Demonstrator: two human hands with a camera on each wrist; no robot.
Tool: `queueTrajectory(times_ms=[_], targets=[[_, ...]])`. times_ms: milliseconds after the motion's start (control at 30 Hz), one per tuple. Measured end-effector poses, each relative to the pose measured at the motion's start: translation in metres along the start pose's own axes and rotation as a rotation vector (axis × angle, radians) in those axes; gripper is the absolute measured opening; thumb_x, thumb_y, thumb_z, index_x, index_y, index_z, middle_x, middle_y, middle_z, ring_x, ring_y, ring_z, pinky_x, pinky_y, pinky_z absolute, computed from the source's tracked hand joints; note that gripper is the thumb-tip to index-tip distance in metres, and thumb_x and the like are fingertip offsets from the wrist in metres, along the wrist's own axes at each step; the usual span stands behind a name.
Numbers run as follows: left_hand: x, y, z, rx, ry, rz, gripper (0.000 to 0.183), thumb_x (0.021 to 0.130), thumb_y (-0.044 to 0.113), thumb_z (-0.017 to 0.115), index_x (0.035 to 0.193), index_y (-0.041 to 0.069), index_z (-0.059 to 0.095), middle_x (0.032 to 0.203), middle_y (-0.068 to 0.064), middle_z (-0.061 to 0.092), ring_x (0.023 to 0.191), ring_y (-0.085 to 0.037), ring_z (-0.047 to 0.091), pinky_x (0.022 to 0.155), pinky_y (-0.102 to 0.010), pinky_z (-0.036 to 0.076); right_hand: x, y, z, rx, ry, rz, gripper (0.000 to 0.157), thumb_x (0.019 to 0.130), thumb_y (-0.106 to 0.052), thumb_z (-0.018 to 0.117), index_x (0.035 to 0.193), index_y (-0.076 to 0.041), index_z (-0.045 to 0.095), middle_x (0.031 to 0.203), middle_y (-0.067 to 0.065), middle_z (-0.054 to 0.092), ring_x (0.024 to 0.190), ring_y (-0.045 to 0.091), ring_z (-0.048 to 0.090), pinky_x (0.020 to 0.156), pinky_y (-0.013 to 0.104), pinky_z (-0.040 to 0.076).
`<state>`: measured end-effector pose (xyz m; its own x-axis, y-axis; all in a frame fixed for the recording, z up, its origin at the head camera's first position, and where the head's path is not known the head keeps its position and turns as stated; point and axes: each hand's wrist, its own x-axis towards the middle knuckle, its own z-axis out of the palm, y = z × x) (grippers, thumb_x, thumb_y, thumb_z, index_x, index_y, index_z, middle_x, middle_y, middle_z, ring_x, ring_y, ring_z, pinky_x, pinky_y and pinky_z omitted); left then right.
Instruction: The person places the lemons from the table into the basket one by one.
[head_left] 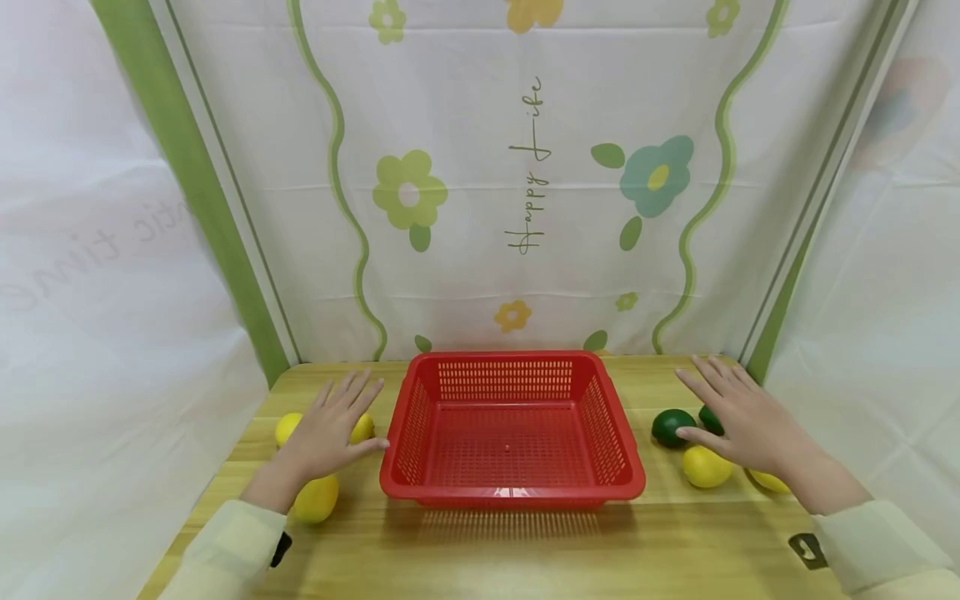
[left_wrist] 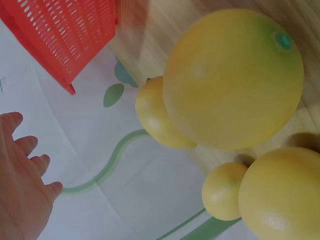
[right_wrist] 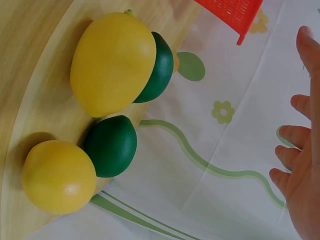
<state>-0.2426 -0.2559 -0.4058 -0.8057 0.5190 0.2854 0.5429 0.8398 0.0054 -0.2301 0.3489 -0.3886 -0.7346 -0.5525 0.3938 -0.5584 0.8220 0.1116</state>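
Note:
My left hand (head_left: 324, 435) hovers with spread fingers over several yellow round fruits at the left of the table. The nearest is a large yellow fruit (head_left: 315, 500) with a small green stem spot, seen close in the left wrist view; a smaller yellow fruit (left_wrist: 223, 191) shows lower there. At the right, my right hand (head_left: 750, 423) also has its fingers spread and holds nothing. Below it lie a lemon (head_left: 707, 467), a second lemon (right_wrist: 59, 177) and two dark green fruits (head_left: 673, 427). The hand partly covers the farther green fruit (head_left: 710, 419).
A red plastic basket (head_left: 512, 493) with slotted walls stands between the hands, nothing in it. The wooden table (head_left: 510, 558) ends at a white flowered curtain (head_left: 465, 275) behind. White sheets hang on both sides. Small black pieces (head_left: 808, 550) show by both cuffs.

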Motion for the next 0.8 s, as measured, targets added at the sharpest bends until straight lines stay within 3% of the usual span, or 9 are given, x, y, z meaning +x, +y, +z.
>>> queueTrajectory(times_ms=[333, 567, 800], targets=[[0.0, 0.013, 0.009, -0.038, 0.008, 0.09, 0.092, 0.087, 0.06, 0.06, 0.152, 0.002, 0.03, 0.158, -0.016, 0.023, 0.142, -0.038, 0.023, 0.113, -0.055, 0.019, -0.007, -0.005, -0.003, 0.043, 0.077, -0.018, 0.078, 0.082, -0.043, 0.075, 0.143, -0.005, 0.046, 0.137, 0.028, 0.047, 0.123, 0.047, 0.043, 0.116, 0.048, 0.018], [0.0, 0.019, 0.016, -0.077, 0.026, 0.146, 0.088, 0.085, 0.051, 0.068, 0.148, -0.001, 0.036, 0.155, -0.017, 0.03, 0.141, -0.035, 0.029, 0.113, -0.053, 0.022, -0.014, -0.008, -0.005, 0.081, 0.102, 0.005, 0.076, 0.079, -0.037, 0.08, 0.14, -0.003, 0.05, 0.132, 0.023, 0.052, 0.118, 0.043, 0.049, 0.1, 0.053, 0.039], [-0.003, 0.022, 0.022, -0.118, 0.029, 0.143, 0.087, 0.083, 0.051, 0.071, 0.146, -0.001, 0.04, 0.154, -0.015, 0.033, 0.14, -0.034, 0.031, 0.112, -0.051, 0.027, -0.023, -0.007, -0.005, 0.098, 0.076, 0.073, 0.075, 0.078, -0.039, 0.08, 0.137, -0.002, 0.052, 0.132, 0.022, 0.052, 0.116, 0.043, 0.05, 0.087, 0.06, 0.044]])
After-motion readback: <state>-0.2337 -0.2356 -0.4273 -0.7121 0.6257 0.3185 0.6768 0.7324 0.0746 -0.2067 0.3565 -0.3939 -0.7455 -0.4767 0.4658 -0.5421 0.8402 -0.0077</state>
